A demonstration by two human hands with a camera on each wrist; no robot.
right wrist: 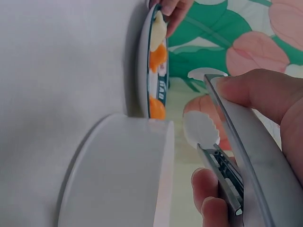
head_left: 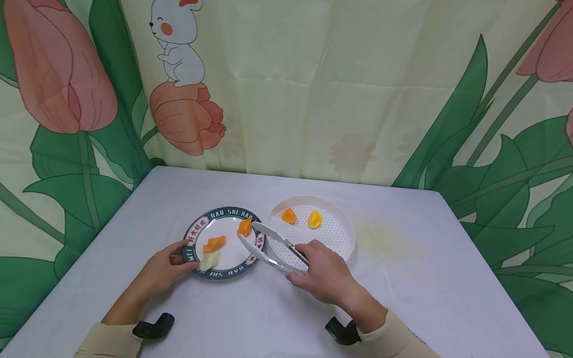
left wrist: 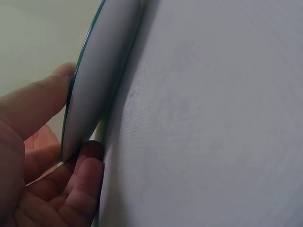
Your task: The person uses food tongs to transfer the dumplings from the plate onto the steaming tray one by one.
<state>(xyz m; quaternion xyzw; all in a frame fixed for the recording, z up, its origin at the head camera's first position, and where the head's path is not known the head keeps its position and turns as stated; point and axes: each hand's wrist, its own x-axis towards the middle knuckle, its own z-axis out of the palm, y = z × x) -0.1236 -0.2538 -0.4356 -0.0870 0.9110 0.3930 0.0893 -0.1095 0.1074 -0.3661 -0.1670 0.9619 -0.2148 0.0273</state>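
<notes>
My left hand (head_left: 163, 271) grips the left rim of a plate (head_left: 230, 271) with a dark green lettered border, thumb above and fingers curled beneath, as the left wrist view shows. On the plate lie an orange piece (head_left: 215, 243), a pale cream piece (head_left: 209, 260) and another orange piece (head_left: 244, 226) near the right rim. My right hand (head_left: 324, 273) holds metal tongs (right wrist: 260, 156) with white tips. The tongs' arms stand apart over the plate's right side, their tips beside that orange piece; the right wrist view shows nothing between them.
A round white tray (head_left: 346, 238) with a dotted base stands right of the plate, close to its rim. In it lie an orange piece (head_left: 289, 216) and a yellow piece (head_left: 315, 219). A white cloth (head_left: 403, 298) covers the table; a flower-printed curtain (head_left: 286, 99) hangs behind.
</notes>
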